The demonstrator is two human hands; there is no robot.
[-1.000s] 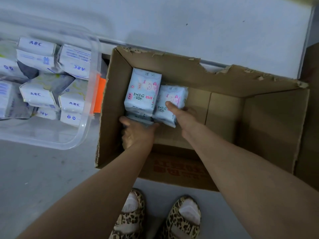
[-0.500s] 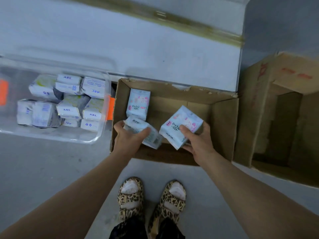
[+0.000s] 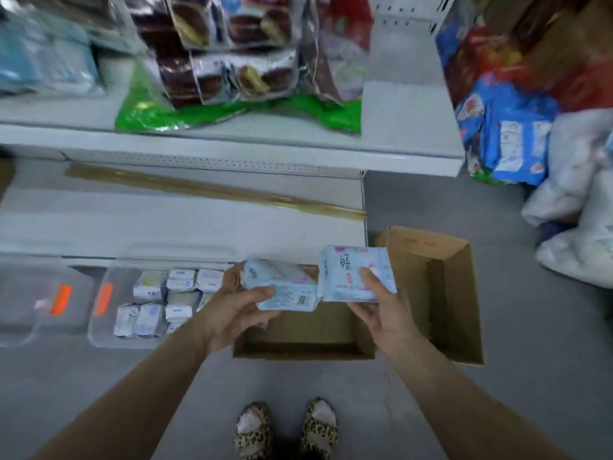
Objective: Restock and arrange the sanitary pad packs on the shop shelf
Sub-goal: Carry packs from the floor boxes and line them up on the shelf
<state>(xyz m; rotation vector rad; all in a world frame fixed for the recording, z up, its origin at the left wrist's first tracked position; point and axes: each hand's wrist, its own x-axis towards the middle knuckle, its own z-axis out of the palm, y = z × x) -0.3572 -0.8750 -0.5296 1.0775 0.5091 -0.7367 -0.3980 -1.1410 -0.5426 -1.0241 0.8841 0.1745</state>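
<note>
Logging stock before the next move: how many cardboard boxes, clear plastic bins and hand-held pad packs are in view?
Cardboard boxes: 2
Clear plastic bins: 2
Hand-held pad packs: 2
Total: 6

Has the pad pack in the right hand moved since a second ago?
Yes. It lay inside the cardboard box then; now the right hand holds the pad pack lifted out, over the box's far right corner.

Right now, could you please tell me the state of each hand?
Left hand: grips the sanitary pad pack with barcode showing.
Right hand: grips the sanitary pad pack with printed front showing.
</note>
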